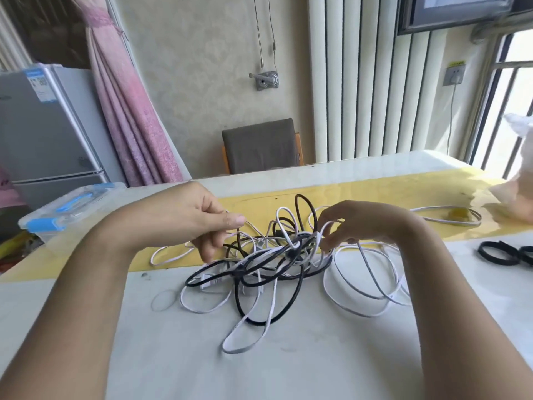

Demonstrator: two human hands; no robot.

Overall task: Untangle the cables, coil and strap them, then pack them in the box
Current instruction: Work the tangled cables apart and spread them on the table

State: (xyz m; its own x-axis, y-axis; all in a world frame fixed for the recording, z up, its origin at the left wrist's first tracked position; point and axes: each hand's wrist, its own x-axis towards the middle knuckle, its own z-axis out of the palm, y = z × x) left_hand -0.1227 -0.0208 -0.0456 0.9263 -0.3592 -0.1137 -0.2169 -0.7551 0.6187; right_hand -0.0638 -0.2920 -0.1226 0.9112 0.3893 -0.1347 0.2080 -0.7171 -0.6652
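Cables, black and white, lay in one tangled heap in the middle of the table, partly over a yellow runner. The left hand was at the heap's left edge, thumb and forefinger pinching a thin white strand. The right hand, fingers curled, pinched a white loop at the heap's right side. More white loops spread out across the table beneath that wrist. A clear box with blue clips sat at the table's far left corner. Black straps lay well apart, near the right edge.
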